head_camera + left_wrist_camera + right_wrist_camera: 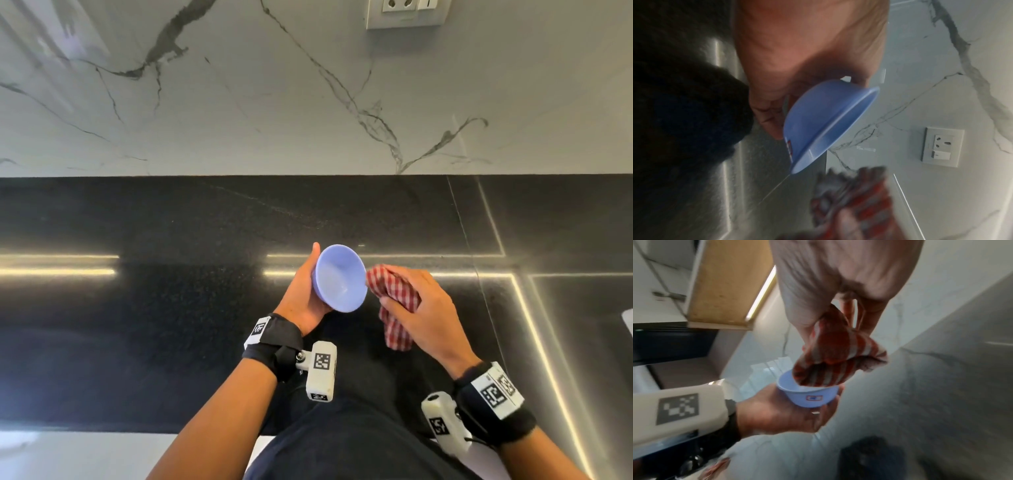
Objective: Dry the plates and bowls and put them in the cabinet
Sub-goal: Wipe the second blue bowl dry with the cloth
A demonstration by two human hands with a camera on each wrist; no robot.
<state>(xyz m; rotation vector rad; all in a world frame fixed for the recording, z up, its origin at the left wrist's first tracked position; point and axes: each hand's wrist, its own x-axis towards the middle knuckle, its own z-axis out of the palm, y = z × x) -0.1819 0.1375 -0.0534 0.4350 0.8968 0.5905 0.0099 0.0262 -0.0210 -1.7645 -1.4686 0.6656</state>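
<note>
Blue plastic, that is the bowl [340,278], cupped from beneath in the left hand [303,298], fingers curled round its base and thumb up along the rim at about eleven o'clock, the mouth tipped toward three o'clock. From the right wrist view a small red-edged label shows on the bowl's outer wall, and the palm sits right under it. Facing it at three o'clock, the right hand [423,310] has a red-and-white checked cloth [397,301] bunched tight in curled fingers and thumb, a loose tail hanging toward six o'clock. In the head view the cloth's bunched end sits just beside the bowl's rim; in the right wrist view it overlaps the bowl's mouth, and whether it touches the inside I cannot tell. Both hands hang above the black speckled countertop [171,308], bowl clear of it. Beyond, at twelve o'clock, the white marble backsplash [239,102] with grey veins, and a white wall socket [407,13] up at one o'clock. Black wristbands with white tagged camera blocks [320,371] ride both wrists.
</note>
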